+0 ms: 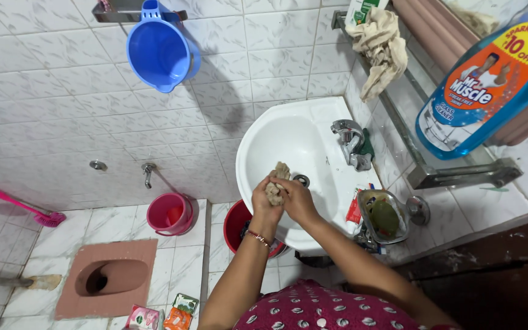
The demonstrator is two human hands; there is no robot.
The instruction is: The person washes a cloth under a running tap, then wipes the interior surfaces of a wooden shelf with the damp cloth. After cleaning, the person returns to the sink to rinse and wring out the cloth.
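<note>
Both hands, left hand (265, 197) & right hand (296, 198), clenched on a wadded cloth (275, 183) over the sink (288, 137), drain at 3 o'clock: wringing step, I'd judge; next needs tighter twist.

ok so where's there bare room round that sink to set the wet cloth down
Both hands squeeze a cloth over the basin, whose bowl is bare toward the back wall. The flat rim behind the tap is also free. The near right corner is crowded: soap dish and a red packet.
</note>
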